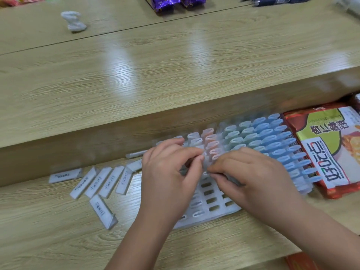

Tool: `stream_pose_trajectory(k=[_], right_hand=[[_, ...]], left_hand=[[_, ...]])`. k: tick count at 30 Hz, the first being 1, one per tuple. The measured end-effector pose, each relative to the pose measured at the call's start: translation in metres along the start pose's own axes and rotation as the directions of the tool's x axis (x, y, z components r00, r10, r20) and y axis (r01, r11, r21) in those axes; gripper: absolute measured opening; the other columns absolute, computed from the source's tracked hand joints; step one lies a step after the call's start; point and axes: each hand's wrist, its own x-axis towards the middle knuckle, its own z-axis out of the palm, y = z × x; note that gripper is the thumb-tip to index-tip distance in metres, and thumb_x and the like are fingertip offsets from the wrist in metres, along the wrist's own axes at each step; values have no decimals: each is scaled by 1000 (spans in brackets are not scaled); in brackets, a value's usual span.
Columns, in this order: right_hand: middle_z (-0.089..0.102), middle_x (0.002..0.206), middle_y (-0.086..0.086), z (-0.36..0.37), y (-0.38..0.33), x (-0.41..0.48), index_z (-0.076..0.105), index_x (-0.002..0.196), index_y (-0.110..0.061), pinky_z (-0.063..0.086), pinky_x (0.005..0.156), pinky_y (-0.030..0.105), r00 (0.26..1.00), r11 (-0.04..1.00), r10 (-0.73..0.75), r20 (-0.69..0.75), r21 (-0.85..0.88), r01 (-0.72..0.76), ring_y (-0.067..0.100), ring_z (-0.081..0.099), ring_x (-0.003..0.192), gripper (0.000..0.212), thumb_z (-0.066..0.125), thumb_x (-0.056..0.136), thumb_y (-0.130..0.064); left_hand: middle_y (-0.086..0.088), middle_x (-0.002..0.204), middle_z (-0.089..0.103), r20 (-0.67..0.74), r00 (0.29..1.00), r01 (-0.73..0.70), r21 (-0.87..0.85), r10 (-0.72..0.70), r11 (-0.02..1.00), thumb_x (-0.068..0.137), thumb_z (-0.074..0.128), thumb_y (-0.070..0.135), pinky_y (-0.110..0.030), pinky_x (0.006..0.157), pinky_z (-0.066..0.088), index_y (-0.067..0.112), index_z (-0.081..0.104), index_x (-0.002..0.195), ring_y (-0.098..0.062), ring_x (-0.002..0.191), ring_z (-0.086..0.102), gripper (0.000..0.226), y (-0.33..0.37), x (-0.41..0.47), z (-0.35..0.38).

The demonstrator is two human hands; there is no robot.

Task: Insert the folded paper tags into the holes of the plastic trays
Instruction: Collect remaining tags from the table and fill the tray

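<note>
Both hands are seen bunched over the middle of the plastic tray (194, 221). The left hand (169, 172) and the right hand (253, 178) are curled, their fingertips drawn together almost to touching. Something pale is glimpsed between them, but it is too blurred for a held tag to be confirmed; what is gripped, if anything, cannot be told.

Just below the fingertips, rows of open slots (211, 191) are shown, their long axes running roughly across, from one hand towards the other. Beyond the knuckles, rows of blue, pale and pink loops (272, 141) are stood upright on the tray.

The spare folded paper tags (97, 184) are laid out on the bench (58, 240) to the outer side of the left hand, just beside its wrist and well apart from the right hand. Their long axes are slanted, pointing away and inward, not in line with the slots.

So the next tag is judged best taken by the left hand, the nearer one, and it would need to be turned to match a slot before being pressed in. A snack packet (327, 145) is noted beyond the right hand, beside the tray's far edge.
</note>
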Motion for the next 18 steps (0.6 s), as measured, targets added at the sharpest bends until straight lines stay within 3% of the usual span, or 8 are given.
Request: stream_pose_trajectory(k=[6, 9, 11, 13, 15, 18], right_hand=[[66, 86, -17, 3, 0, 1, 69, 89, -28, 48, 52, 31, 1000, 1000, -7, -24, -5, 7, 12, 56, 74, 3, 69, 86, -28], [66, 85, -17, 3, -2, 2, 69, 88, -30, 47, 49, 30, 1000, 1000, 1, -29, -31, -2, 12, 56, 73, 2, 69, 86, -29], [66, 85, -17, 3, -2, 2, 70, 87, -29, 48, 49, 30, 1000, 1000, 8, -29, -27, -9, 11, 56, 73, 2, 70, 85, -30], [67, 86, -17, 2, -3, 2, 71, 88, -28, 49, 50, 30, 1000, 1000, 20, -21, -24, -20, 11, 58, 74, 4, 72, 85, -28], [67, 87, -17, 0, -4, 3, 72, 90, -27, 50, 52, 31, 1000, 999, 28, -6, -27, -28, 11, 58, 75, 6, 74, 85, -27], [67, 89, -15, -2, -5, 4, 73, 93, -25, 49, 57, 28, 1000, 999, 16, 11, -32, -16, 12, 59, 76, 9, 74, 84, -22]], left_hand=[[15, 82, 69, 31, 996, -89, 100, 86, 991, 88, 69, 29, -43, 97, 43, 24, 77, 91, -12, 113, 61, 11, -1, -3, 0], [10, 84, 62, 62, 994, -94, 169, 85, 981, 87, 71, 31, -41, 88, 44, 25, 78, 89, -17, 103, 60, 10, -1, -3, -2], [4, 95, 61, 102, 989, -130, 207, 111, 970, 90, 72, 29, -43, 82, 46, 25, 79, 97, -21, 99, 57, 11, -4, -5, -7], [-6, 124, 60, 192, 975, -153, 230, 110, 961, 95, 64, 34, -48, 95, 46, 29, 74, 116, -27, 119, 53, 24, -6, -9, -12], [-8, 158, 34, 310, 949, -151, 277, 61, 949, 101, 42, 51, -47, 117, 27, 39, 60, 136, -30, 148, 26, 41, -5, -14, -17], [1, 168, -7, 436, 900, -180, 324, 22, 929, 100, 13, 66, -48, 121, -3, 51, 30, 151, -26, 152, -20, 56, -5, -17, -23]])
